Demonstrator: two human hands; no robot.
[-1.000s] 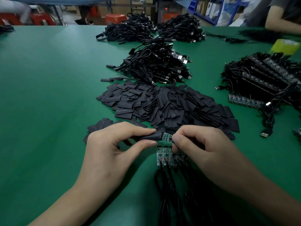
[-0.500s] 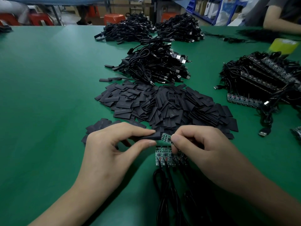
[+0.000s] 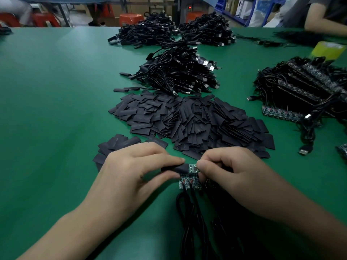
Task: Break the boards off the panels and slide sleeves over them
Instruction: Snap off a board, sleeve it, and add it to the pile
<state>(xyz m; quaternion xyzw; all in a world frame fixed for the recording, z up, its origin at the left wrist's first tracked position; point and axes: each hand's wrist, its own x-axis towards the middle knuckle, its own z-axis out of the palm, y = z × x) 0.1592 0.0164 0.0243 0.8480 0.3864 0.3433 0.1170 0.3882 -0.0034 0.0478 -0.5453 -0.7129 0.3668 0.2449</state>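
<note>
Only faint, unreadable print on sleeves (image 3: 187, 124)

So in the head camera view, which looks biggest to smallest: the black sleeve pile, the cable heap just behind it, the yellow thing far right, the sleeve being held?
1. sleeve pile
2. cable heap, farther off, so its true size is unsure
3. yellow thing, farther still
4. held sleeve, nearest yet smallest

A small green board (image 3: 193, 168) is held level, its left end inside a black sleeve (image 3: 177, 168), its right end bare; just below, a green panel (image 3: 187, 183) lies flat; beyond spreads a heap of flat black sleeves (image 3: 187, 121); far right, more panels (image 3: 281, 113) lie stacked.
</note>
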